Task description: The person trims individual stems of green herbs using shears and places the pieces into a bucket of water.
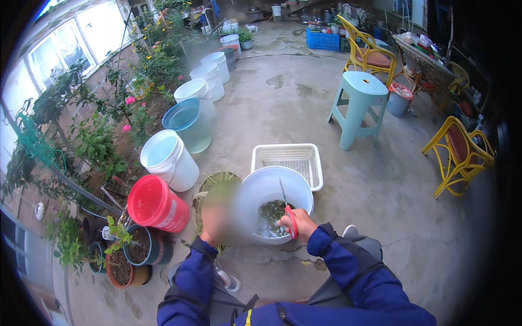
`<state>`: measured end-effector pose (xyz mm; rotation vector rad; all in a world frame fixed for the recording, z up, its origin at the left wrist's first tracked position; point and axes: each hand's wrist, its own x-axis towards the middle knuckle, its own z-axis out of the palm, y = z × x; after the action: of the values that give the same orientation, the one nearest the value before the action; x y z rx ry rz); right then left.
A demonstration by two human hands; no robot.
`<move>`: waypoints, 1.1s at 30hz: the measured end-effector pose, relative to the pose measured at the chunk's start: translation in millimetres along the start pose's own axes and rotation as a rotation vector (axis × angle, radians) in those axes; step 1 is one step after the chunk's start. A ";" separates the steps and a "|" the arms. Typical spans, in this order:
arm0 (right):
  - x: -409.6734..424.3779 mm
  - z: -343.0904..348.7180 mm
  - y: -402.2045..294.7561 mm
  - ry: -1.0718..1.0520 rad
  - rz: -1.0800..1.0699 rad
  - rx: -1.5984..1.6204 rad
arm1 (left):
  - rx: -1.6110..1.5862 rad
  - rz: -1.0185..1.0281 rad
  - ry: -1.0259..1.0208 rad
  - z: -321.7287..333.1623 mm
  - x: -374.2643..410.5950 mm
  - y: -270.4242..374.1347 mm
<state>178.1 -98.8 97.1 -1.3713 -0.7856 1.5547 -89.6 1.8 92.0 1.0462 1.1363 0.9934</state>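
Observation:
My right hand (303, 225) grips the red-handled scissors (290, 218) over the near right rim of a white plastic bucket (299, 179). The blades point up and away from me; I cannot tell how far they are parted. Cut green plant pieces (272, 210) lie in the bottom of the bucket. Left of the bucket, my left hand (212, 222) is mostly lost in a blurred patch, so what its fingers hold is hidden. Beneath and behind it stands a woven basket (198, 203) with green stalks (222, 177) sticking out.
A white slotted plastic basket (285, 153) sits behind the bucket. On the left stand a red bucket (161, 205), a water-filled white bucket (179, 167), several more containers and potted plants (138, 246). A pale blue stool (361, 106) and a rattan chair (458, 153) stand to the right.

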 end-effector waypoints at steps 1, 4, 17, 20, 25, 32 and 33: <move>1.3 0.5 1.9 0.001 0.005 0.001 | 0.014 -0.014 -0.004 -6.4 3.1 0.4; 3.1 -3.0 7.8 -0.004 -0.010 -0.007 | 0.242 0.052 -0.101 -27.4 17.1 -3.4; -1.9 -12.2 5.2 0.057 0.051 0.004 | 0.968 -0.458 0.022 -149.2 102.6 -96.9; -3.8 10.7 -6.4 -0.039 0.039 0.000 | 1.066 -0.518 0.015 -219.0 104.2 -110.5; -5.9 -7.6 -2.6 0.029 0.080 -0.097 | 1.286 -0.222 -0.417 -159.4 121.0 -118.6; -4.2 -1.1 -6.9 0.059 0.121 -0.104 | 1.466 -0.255 -0.470 -164.5 128.4 -151.1; -3.5 -1.0 -6.9 0.068 0.125 -0.117 | 1.464 -0.261 -0.487 -164.2 130.4 -155.3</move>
<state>180.5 -99.3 104.5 -1.5766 -0.7715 1.5693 -220.5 114.4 -103.7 2.0211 1.4730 -0.5065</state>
